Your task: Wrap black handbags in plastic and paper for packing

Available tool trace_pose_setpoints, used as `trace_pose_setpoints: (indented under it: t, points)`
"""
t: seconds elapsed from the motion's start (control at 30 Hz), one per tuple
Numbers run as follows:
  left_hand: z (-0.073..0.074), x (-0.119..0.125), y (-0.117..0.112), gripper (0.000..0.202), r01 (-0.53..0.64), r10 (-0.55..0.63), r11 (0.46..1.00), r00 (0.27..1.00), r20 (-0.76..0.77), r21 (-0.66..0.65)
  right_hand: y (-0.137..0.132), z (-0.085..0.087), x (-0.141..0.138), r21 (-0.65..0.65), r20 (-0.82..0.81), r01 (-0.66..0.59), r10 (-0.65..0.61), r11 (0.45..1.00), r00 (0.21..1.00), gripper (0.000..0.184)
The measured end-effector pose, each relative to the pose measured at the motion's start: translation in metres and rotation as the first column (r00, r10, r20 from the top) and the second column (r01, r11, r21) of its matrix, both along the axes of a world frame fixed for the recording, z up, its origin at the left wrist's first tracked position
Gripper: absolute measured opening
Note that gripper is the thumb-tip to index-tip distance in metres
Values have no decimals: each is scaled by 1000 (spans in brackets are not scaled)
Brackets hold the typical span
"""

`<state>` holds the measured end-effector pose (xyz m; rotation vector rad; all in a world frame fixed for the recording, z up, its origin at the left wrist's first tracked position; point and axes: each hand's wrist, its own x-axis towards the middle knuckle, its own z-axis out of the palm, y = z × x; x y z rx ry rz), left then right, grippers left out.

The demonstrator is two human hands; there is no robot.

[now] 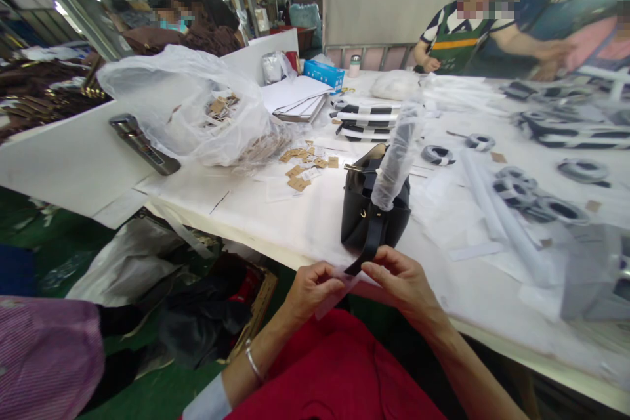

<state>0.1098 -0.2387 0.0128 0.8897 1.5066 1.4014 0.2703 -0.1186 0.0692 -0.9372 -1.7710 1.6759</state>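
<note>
A black handbag [352, 216] stands upright on the white table in front of me. One of its handles is wrapped in a clear plastic sleeve [398, 157] and leans up to the right. From the bag's front a black strap [373, 239] runs down toward me. My right hand [401, 275] pinches this strap close to its end. My left hand [315, 287] pinches a thin translucent strip [335, 295] at the strap's tip. Whether the strip is wrapped round the strap or only lies against it, I cannot tell.
Small brown tags [298, 177] lie left of the bag, beside a large plastic bag [197, 111] and a dark metallic cylinder [145, 144]. Rolled straps [514, 187] and wrapping sheets cover the right side. A co-worker in a green apron [455, 42] stands across the table.
</note>
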Motion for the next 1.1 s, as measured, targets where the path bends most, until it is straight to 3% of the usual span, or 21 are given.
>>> trace_pose_setpoints:
  t: [0.23, 0.37, 0.47, 0.67, 0.87, 1.1]
  points:
    - [8, 15, 13, 20, -18, 15, 999, 998, 60, 41, 3, 0, 0, 66, 68, 3, -8, 998, 998, 29]
    - [12, 26, 26, 24, -47, 41, 997, 994, 102, 57, 9, -2, 8, -58, 8, 113, -113, 992, 994, 44]
    - [19, 30, 40, 26, -113, 106, 989, 991, 85, 91, 15, -3, 18, -133, 7, 203, -204, 970, 979, 52]
    - [41, 27, 73, 26, -267, 270, 948, 963, 6, 174, 25, -5, 29, -119, 66, 278, -272, 953, 960, 55]
    - [52, 30, 92, 28, -318, 312, 928, 948, 62, 195, 32, 10, 6, -133, 34, 212, -209, 968, 977, 53]
    - [45, 32, 90, 29, -268, 231, 944, 953, 194, 193, 36, 17, -20, -102, 64, 189, -184, 977, 981, 53]
